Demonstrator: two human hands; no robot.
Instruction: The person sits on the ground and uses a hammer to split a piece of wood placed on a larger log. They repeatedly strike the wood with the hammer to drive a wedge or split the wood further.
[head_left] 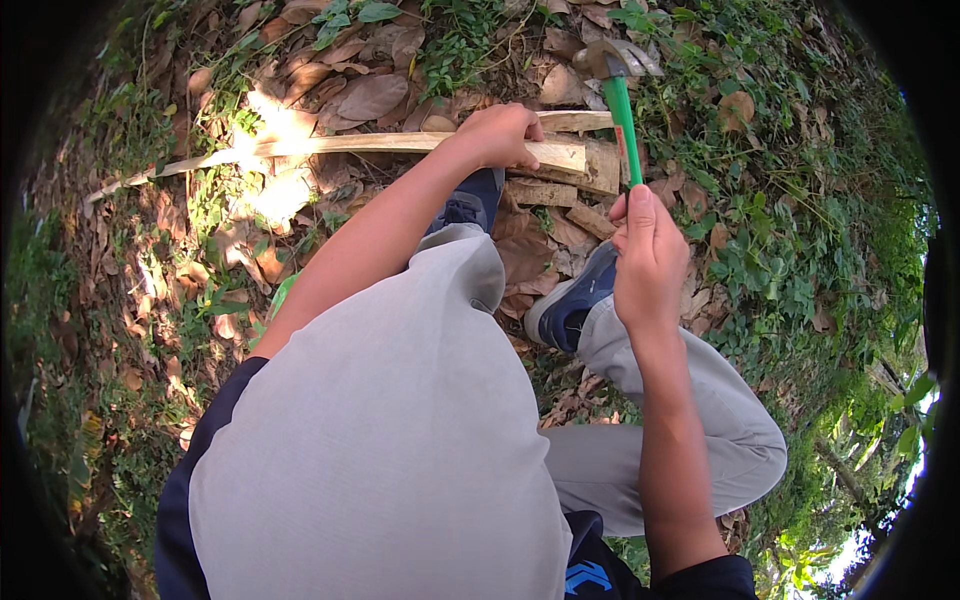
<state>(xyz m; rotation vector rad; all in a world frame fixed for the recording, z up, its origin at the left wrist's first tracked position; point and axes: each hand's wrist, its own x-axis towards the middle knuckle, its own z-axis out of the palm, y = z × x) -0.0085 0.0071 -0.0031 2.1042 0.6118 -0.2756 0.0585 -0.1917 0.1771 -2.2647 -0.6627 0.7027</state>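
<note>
Grey trousers [370, 400] are filling the near view while the right hand [648, 250] is gripping the green-handled hammer [622, 115] and the left hand [497, 137] is holding the long wooden strip [390, 143] over leaf litter [375, 97], risking a knock should any blow be straying.

And here's the left hand [503, 137], palm down, knuckles arched, fingers curled over and pressed close. Behind it the left wrist [463, 152] is nearly straight, the left forearm [365, 245] slanting down and left from the hand. Over to that hand's right and nearer the body, the right hand [652, 255] is closed in a grip, its thumb [641, 208] laid long and pointing away! Below it, the right forearm [675, 440] stands almost upright, wrist only slightly bent, the two hands well apart.
</note>
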